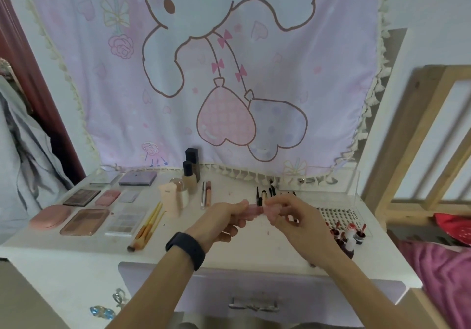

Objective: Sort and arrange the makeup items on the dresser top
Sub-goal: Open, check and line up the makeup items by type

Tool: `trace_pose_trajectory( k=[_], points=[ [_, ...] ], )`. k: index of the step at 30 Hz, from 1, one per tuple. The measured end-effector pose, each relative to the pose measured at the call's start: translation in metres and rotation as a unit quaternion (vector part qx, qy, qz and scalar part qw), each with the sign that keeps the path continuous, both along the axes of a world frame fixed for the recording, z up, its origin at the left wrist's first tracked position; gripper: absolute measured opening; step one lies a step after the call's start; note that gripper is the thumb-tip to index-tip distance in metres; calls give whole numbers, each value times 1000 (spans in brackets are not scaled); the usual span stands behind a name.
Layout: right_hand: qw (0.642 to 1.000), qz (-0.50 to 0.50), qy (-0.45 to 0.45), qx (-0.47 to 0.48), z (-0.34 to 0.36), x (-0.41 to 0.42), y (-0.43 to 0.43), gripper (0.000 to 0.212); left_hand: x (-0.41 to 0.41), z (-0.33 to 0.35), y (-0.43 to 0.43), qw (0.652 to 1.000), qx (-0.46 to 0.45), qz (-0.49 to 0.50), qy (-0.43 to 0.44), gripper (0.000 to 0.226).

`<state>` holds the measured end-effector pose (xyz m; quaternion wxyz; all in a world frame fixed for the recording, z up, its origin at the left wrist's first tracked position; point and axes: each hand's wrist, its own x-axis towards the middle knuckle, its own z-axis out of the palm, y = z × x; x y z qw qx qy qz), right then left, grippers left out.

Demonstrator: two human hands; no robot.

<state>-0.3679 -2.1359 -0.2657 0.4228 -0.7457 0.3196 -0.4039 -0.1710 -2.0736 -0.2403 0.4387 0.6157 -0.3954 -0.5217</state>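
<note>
Over the middle of the white dresser top [76, 249], both hands hold one small pink lip tube [257, 210]. My left hand [224, 220], with a black band on its wrist, grips the tube's left end. My right hand [295, 220] pinches its right end. Several palettes lie in rows at the left, among them a pink compact [51, 216] and a brown eyeshadow palette [85, 221]. Makeup brushes [149, 228] lie beside them. Foundation bottles [191, 173] stand at the back, with lip glosses [206, 193] lying just right of them.
A clear lipstick organiser [336, 214] sits at the right, with several red lipsticks [349, 237] at its front. Black pencils [265, 192] lie behind my hands. A pink cloth hangs behind the dresser. A drawer handle [253, 304] is below, a wooden frame at the right.
</note>
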Motion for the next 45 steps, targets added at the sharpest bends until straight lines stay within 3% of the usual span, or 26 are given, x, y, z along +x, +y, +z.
trace_pose_trajectory(
  k=[3,7,10,12,14,17,24,29,36,45],
  points=[
    [999,28,-9,39,-6,-3,1,35,-2,-5,1,1000,-12,4,-14,37],
    [980,18,42,191,-6,-1,-2,53,-3,-12,3,994,-48,-3,-93,33],
    [971,52,43,228,-8,0,-3,39,-1,-17,4,987,-57,-7,-148,33],
    [975,57,10,214,-11,0,-2,19,1,-20,5,989,-47,-5,-141,34],
    [990,42,12,137,-17,-2,0,10,2,-23,6,996,-16,9,-83,37],
    [999,28,39,22,-22,-2,8,16,2,-29,10,999,37,22,3,39],
    [999,13,17,-44,-30,0,18,29,7,-35,14,996,70,7,62,34],
    [1000,8,-4,-18,-35,3,15,29,8,-36,13,997,51,9,49,34],
    [995,-19,-50,82,-41,3,2,25,15,-43,17,995,-59,67,-52,32],
    [995,-21,-45,87,-39,8,-1,27,16,-41,14,996,-50,58,-46,33]
  ],
)
